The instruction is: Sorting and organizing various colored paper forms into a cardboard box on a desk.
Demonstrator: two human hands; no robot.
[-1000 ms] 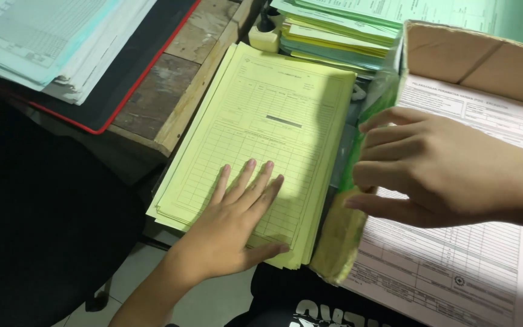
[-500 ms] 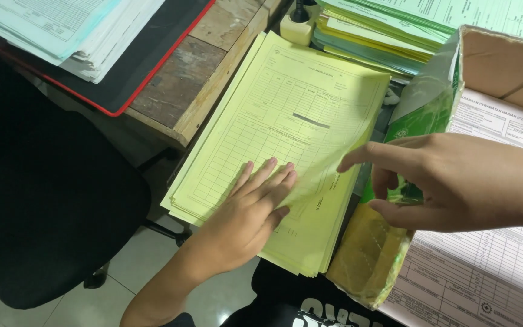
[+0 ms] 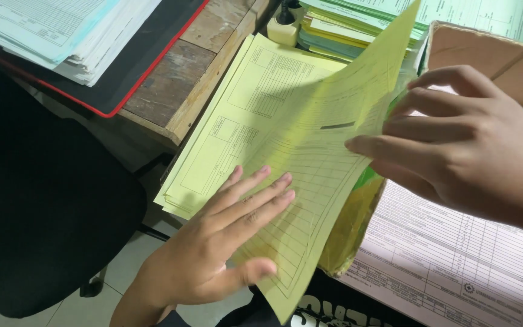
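Left hand (image 3: 213,254): flat, open, fingers spread, pressing on yellow stack (image 3: 243,139) near its front edge.
Right hand (image 3: 461,136): pinching top yellow sheet (image 3: 328,181) at right edge, lifted & curling over stack.
Stack loc.: hanging off wooden desk (image 3: 183,91) edge, just beside cardboard box (image 3: 485,54).
Box: white printed forms (image 3: 449,260) inside.
Behind: green/yellow paper pile (image 3: 346,27).
Upper left: black pad (image 3: 134,66) w/ red rim, papers on it.
Tip: keep palm weight on the stack, peel one sheet only, lift slow to avoid a crease.

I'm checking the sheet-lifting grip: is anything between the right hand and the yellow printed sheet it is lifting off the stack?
Nothing visible: the right hand pinches the lifted yellow printed sheet at its edge directly. The left hand lies flat on the yellow paper stack beneath.
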